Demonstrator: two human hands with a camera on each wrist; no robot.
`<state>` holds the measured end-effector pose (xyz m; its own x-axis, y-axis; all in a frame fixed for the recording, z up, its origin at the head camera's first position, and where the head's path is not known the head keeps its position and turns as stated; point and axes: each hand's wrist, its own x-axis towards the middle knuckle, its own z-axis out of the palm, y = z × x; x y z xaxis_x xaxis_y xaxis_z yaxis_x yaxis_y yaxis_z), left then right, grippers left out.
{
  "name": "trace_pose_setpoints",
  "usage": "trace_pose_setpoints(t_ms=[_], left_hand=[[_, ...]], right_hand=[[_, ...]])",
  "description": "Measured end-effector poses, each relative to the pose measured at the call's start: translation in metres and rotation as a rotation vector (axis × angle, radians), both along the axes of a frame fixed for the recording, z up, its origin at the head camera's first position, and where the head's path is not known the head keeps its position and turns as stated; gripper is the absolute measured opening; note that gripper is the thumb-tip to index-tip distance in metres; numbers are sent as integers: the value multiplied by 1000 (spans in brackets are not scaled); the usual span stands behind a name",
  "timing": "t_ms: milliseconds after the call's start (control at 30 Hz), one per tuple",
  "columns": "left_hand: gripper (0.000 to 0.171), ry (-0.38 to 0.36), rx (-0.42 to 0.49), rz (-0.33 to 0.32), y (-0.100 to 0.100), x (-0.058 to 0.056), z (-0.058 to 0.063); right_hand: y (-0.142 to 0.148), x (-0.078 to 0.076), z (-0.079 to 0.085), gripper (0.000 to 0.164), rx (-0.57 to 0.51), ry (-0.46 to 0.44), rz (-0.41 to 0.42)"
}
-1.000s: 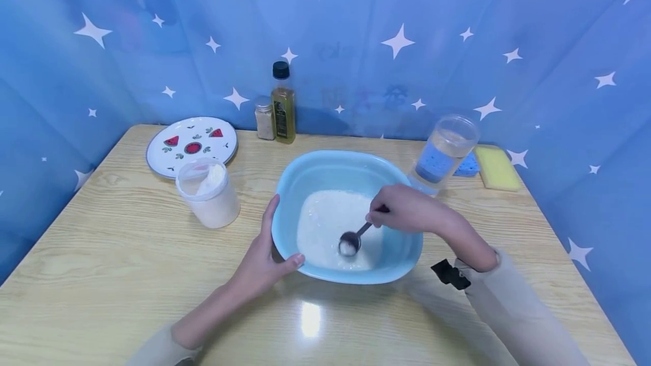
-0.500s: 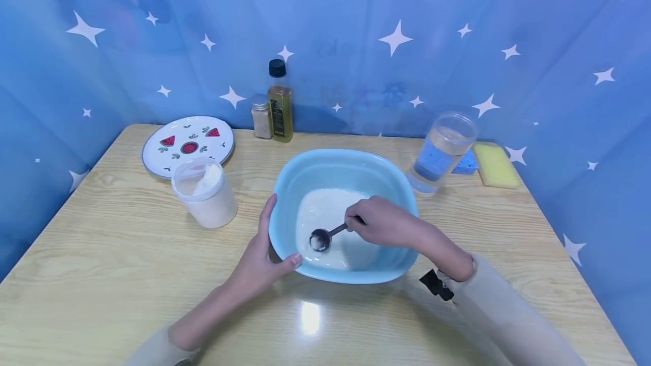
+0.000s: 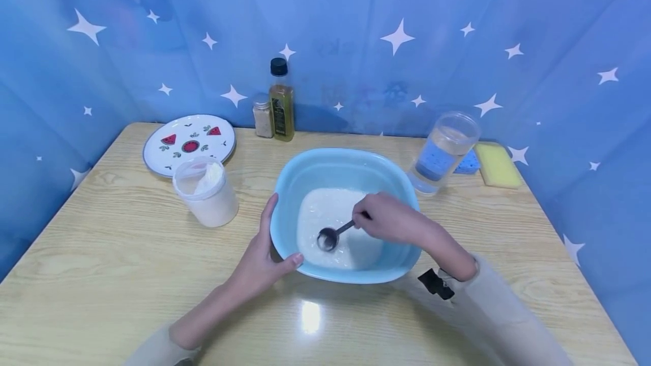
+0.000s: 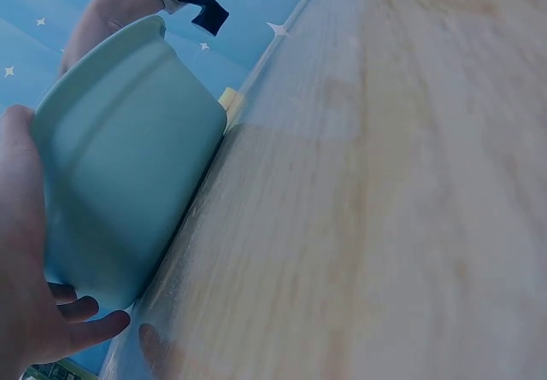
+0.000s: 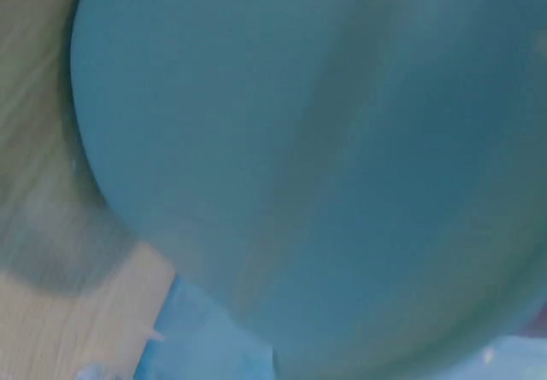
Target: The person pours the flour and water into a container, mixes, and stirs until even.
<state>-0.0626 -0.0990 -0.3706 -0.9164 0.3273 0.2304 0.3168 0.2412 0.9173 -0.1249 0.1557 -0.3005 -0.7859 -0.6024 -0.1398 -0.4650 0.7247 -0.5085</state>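
Note:
A light blue plastic basin [image 3: 346, 158] stands on the table with a white, wet-looking mass [image 3: 315, 208] spread over its bottom. My left hand [image 3: 264, 258] holds the basin's near left side, thumb on the rim; in the left wrist view, fingers [image 4: 85, 333] of that hand lie against the outer wall, low near the table. Inside the basin, my right hand [image 3: 389, 218] grips the dark handle of a round-bowled spoon [image 3: 328, 239], whose bowl is down at the white mass. Only the basin's outer wall [image 5: 256, 141] fills most of the right wrist view.
Left of the basin is an open clear tub [image 3: 211, 202] of white powder, before a watermelon-patterned plate [image 3: 168, 160]. A shaker jar [image 3: 263, 120] and an oil bottle [image 3: 282, 112] stand behind. At right are a clear cup of water [image 3: 439, 154], a blue sponge [image 3: 468, 164] and a yellow sponge [image 3: 497, 165].
My right hand has swept the spoon leftward through the white mass, then slightly back to the right. My left hand has kept its hold on the basin.

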Motion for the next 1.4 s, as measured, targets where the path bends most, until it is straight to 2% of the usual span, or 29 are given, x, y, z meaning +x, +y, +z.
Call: trace_pose_setpoints(t_ms=[167,300,367,467,600,667,733,833,900,1033,1167,1300,1400], left_hand=[[101,-23,-9,4,1,0,2],[102,-31,-15,7,1,0,0],[102,-24,-13,8,1,0,0],[102,-15,-10,8,0,0,0],[102,-15,-18,11,0,1,0],[101,-14,-26,17,0,1,1],[100,-15,-29,23,0,2,1],[99,-18,-29,26,0,1,1],[100,-24,-22,22,1,1,1],[101,-26,-15,13,1,1,0],[102,-24,-17,6,0,0,0],[101,-27,-21,4,1,0,1],[101,-23,-29,9,1,0,0]], right_hand=[[13,-6,5,27,60,38,-142],[18,-7,10,27,24,54,-173],[15,-7,11,27,-12,41,-155],[3,-5,4,25,-49,25,-74],[-17,1,-9,22,-28,38,26],[-20,1,-14,21,0,57,13],[-18,-3,-16,21,24,83,-45],[-5,-12,-14,24,36,138,-131],[3,-15,-10,25,24,159,-158],[7,-14,-4,23,-46,120,-144],[-8,-8,-5,21,-92,49,-64],[-22,-2,-11,20,-49,27,7],[-22,-3,-15,20,1,65,-22]])
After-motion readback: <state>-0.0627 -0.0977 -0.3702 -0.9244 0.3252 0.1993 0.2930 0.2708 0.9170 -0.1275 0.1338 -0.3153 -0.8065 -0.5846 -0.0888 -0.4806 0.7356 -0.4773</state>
